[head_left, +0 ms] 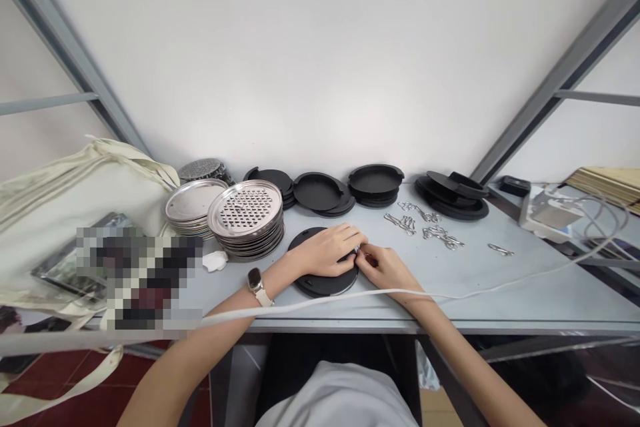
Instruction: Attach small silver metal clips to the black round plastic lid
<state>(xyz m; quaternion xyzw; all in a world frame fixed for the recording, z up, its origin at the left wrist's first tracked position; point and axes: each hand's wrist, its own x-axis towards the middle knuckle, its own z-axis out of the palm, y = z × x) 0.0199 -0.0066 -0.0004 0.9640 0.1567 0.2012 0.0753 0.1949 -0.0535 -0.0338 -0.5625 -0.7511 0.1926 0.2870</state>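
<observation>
A black round disc lies on the grey-blue table in front of me. Across its top stretches my left hand, gripping the disc with fingers bent over its right edge. At that same edge my right hand is closed in a pinch, its fingertips touching the left hand's. A small silvery glint shows between the fingertips, but what is pinched is mostly hidden. Right of the hands lie several loose bent-wire metal pieces.
Stacked metal grater discs and plain metal discs stand at left. Black round holders line the wall. A white cable crosses in front of my forearms. A cream bag sits far left, a white device at right.
</observation>
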